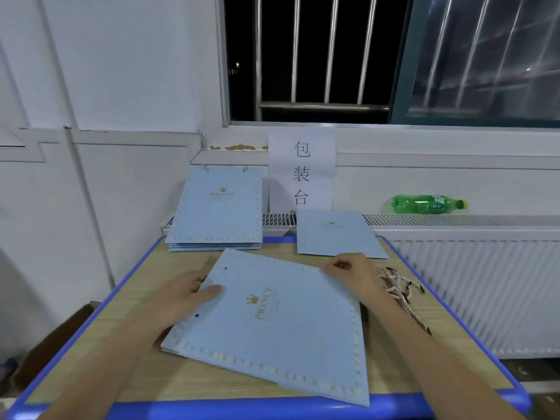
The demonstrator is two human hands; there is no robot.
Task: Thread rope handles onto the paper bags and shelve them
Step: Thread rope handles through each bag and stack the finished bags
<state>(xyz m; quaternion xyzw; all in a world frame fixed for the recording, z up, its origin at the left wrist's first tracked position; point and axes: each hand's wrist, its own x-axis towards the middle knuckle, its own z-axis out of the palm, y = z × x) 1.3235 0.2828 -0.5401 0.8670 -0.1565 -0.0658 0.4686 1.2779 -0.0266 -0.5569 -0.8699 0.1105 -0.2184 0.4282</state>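
— Where's the bag?
— The flat blue paper bag (272, 322) lies askew on the surface (145, 298), between my hands.
— And your hands?
— My left hand (188, 295) grips its left edge, thumb on top. My right hand (348, 268) pinches its far corner; the rope handles (400, 289) lie just right of it.

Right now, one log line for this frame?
stage: bag prep | left hand: holds paper bag edge | right hand: pinches bag corner | rope handles: loose on table, unthreaded
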